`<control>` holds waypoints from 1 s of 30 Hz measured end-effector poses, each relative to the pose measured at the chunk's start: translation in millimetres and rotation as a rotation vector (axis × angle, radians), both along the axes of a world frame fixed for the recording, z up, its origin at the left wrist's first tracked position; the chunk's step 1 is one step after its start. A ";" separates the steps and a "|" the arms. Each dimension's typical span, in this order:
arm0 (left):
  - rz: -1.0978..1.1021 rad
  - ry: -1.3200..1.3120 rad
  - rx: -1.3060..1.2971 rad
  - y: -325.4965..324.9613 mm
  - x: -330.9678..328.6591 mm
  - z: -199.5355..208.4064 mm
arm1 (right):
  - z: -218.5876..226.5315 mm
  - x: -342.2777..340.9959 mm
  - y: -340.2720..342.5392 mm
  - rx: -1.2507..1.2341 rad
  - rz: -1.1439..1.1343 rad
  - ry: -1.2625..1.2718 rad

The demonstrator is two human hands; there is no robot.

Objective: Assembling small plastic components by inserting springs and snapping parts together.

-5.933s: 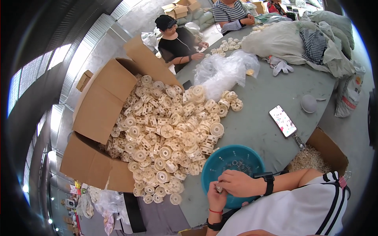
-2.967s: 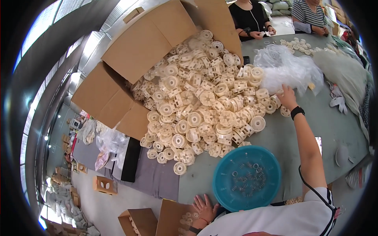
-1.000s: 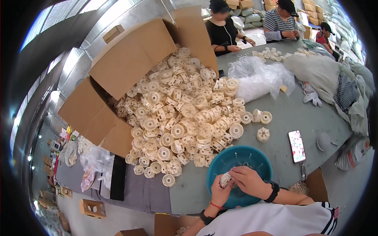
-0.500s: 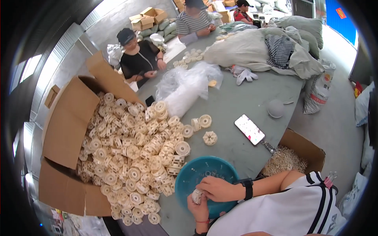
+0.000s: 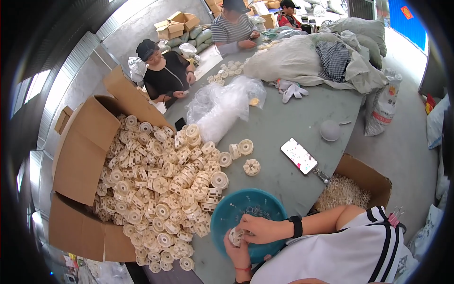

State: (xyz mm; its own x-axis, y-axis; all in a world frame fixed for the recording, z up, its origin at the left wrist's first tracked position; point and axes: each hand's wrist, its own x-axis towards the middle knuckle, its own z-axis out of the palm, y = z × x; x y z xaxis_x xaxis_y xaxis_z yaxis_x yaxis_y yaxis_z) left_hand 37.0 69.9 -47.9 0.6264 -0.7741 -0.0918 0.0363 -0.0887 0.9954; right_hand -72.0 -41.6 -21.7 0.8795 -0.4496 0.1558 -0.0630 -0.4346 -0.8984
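Observation:
Over a teal plastic bowl [image 5: 219, 213], my left hand [image 5: 238, 254] is closed round a round cream plastic part [image 5: 235, 238]. My right hand [image 5: 262, 229] reaches in from the right with bent fingers pressed against the top of that same part. Whether a smaller piece sits between the right fingertips is hidden. Several small, pale ring-like pieces [image 5: 253, 209] lie in the bottom of the bowl. Just left of the bowl a big heap of like cream parts [image 5: 165, 189] spills onto the table.
The heap comes out of a cardboard box [image 5: 85, 146] tipped on its side. A phone [image 5: 299, 155] lies on the grey-green table [image 5: 283, 189]. A carton of small pale pieces [image 5: 344, 194] stands right, below the edge. Plastic bags [image 5: 222, 106] and sacks [image 5: 288, 57] lie farther back; several people work there.
The part between my hands has turned slightly, and my right fingers have shifted a little on it. The view has moved slightly. Across the table, the person in black lifts their head a bit.

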 end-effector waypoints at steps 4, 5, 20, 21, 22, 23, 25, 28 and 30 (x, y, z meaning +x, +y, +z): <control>-0.056 0.090 -0.053 -1.8 -3.3 8.6 | 0.5 1.6 -2.0 0.048 0.001 0.012; -0.099 0.094 -0.020 -3.0 0.9 3.2 | -1.6 3.4 -4.5 0.062 -0.005 0.020; -0.269 0.072 -0.047 5.9 26.4 -0.2 | 16.0 1.6 -23.8 0.455 -0.111 0.042; -0.271 0.071 -0.043 5.3 27.2 3.5 | 9.9 1.7 -23.1 0.459 -0.113 0.041; -0.260 -0.310 0.086 5.0 28.9 8.7 | -1.2 2.7 -22.2 0.369 -0.140 0.009; -0.235 -0.689 0.220 5.7 29.3 13.1 | -3.4 3.1 -19.8 0.281 -0.157 -0.019; -0.225 -0.603 0.284 -0.5 28.2 19.5 | -4.3 0.6 -24.4 0.310 -0.169 -0.012; -0.235 -0.567 0.356 -5.4 30.1 23.0 | -1.6 -6.4 -34.0 0.291 -0.274 -0.070; -0.249 -0.371 0.401 -12.3 31.3 25.9 | -3.0 -7.8 -43.1 0.403 -0.250 -0.149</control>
